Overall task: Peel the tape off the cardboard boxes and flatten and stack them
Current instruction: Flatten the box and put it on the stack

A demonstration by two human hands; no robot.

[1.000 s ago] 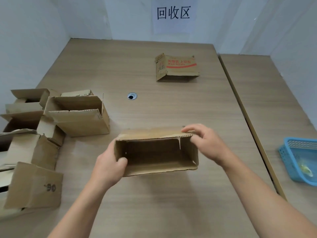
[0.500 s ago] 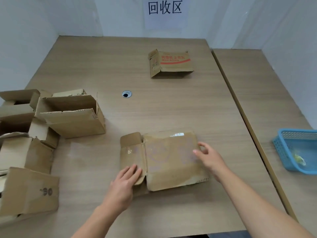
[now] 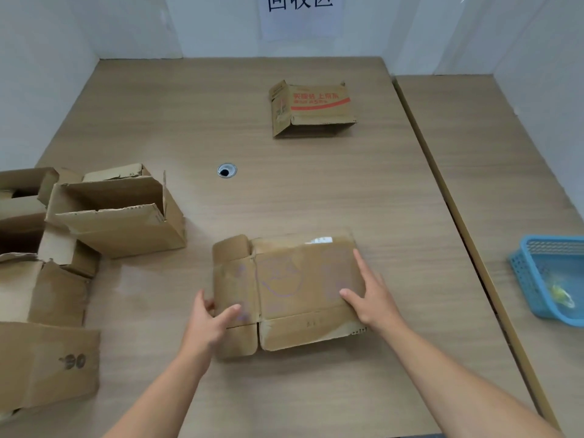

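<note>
The flattened box (image 3: 294, 279) lies flat on the tabletop (image 3: 316, 191) directly in front of the person, with its long axis running from 9 o'clock to 3 o'clock and its short flaps pointing toward 6 o'clock. The left hand (image 3: 210, 317) is at its 9 o'clock end and pinches the edge there: the thumb lies on top of the cardboard and the fingers curl round the side. The right hand (image 3: 369, 295) rests on the 3 o'clock end with its fingers straight and spread, palm down on the panel and holding nothing.

With the flattened box as the centre of the dial, the red-printed box (image 3: 313, 109) lies at about 12 o'clock. It is well apart, across bare tabletop, and it too is collapsed. Below the paper sign (image 3: 300, 17) on the wall, it looks like the start of the stack. Judging from that, the next move is a straight carry away from the body, with one hand on each short end and the long axis kept crosswise so the two boxes line up. The target sits slightly toward 1 o'clock, so the right hand is marginally nearer to it.

The open boxes (image 3: 117, 210) that are not yet flattened wait at 9 o'clock, on the left hand's side
</note>
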